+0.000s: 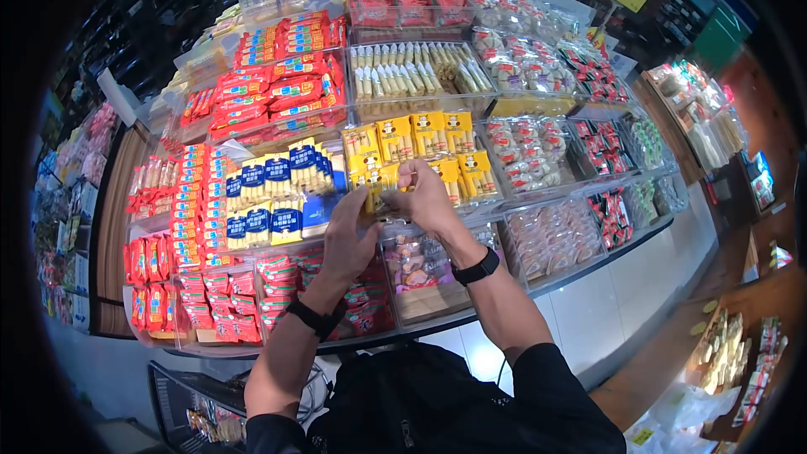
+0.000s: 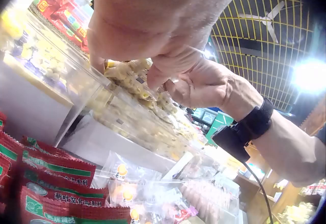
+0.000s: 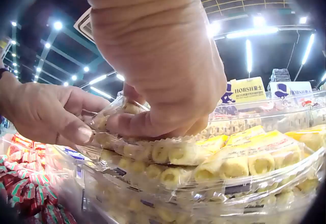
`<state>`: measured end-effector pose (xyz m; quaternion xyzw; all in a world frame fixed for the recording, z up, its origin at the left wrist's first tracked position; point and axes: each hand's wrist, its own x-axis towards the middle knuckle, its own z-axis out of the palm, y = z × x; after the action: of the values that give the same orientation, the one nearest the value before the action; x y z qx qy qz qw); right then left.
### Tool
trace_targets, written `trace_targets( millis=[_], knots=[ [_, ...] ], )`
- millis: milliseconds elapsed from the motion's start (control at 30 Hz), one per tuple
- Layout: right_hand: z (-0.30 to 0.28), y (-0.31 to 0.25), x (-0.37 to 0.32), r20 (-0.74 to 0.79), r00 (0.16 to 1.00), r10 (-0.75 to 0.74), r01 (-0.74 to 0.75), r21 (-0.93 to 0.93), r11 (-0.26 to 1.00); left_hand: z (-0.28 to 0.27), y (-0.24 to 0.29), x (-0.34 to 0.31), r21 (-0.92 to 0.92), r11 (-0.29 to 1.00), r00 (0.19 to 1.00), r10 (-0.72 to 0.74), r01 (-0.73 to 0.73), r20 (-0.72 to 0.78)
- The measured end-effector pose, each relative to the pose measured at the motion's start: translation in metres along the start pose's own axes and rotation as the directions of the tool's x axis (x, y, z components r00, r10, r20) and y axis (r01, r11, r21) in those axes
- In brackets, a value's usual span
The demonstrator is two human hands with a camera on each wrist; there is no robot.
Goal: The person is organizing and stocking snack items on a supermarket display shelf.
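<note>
Both hands meet over the front of a clear bin of yellow packets [image 1: 395, 134] with pale rolls inside. My right hand [image 1: 424, 202] bends over the front row, and its thumb and fingers pinch a clear-wrapped packet of rolls [image 3: 175, 152]. On the same packet's left end is my left hand [image 1: 345, 235], with thumb and fingers to either side of the wrapper. The left wrist view has the left hand [image 2: 153, 25] large at the top, partly covering the packets [image 2: 132, 79], and the right hand [image 2: 198, 86] close beside it.
Blue-and-white packets [image 1: 269, 172] lie in the bin to the left, with red packets [image 1: 277, 92] behind them. A bin with purple packaging [image 1: 416, 269] stands nearest my body. To the right are bins of clear-wrapped sweets [image 1: 551, 231]. A black basket [image 1: 189, 403] sits low at the left.
</note>
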<state>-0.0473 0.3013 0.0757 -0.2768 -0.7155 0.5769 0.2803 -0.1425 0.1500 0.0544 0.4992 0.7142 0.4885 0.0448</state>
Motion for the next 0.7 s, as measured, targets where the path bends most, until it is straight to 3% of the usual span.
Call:
trace_targets(
  millis=[100,200,300,533,700],
  knots=[
    [-0.008,-0.004,0.002,0.034,0.999,0.028,-0.035,0.231,0.972,-0.001,0.005,0.000,-0.062,0.996,0.998,-0.062,0.061,-0.017],
    [-0.043,-0.014,0.010,0.012,0.999,0.041,-0.043,0.384,0.922,-0.005,0.003,-0.001,-0.016,0.999,0.999,-0.031,0.031,0.018],
    [-0.097,-0.016,0.031,-0.118,0.993,0.000,0.035,0.300,0.953,-0.006,-0.004,-0.002,0.017,1.000,0.999,0.005,-0.006,0.053],
    [-0.168,0.006,0.088,-0.261,0.951,0.165,-0.110,0.211,0.971,-0.006,0.001,-0.004,0.067,0.997,0.999,0.040,-0.041,0.009],
    [-0.170,0.030,0.106,-0.135,0.977,0.166,-0.148,0.134,0.980,-0.023,0.011,-0.008,0.067,0.995,0.997,-0.080,0.079,0.016]
  ],
)
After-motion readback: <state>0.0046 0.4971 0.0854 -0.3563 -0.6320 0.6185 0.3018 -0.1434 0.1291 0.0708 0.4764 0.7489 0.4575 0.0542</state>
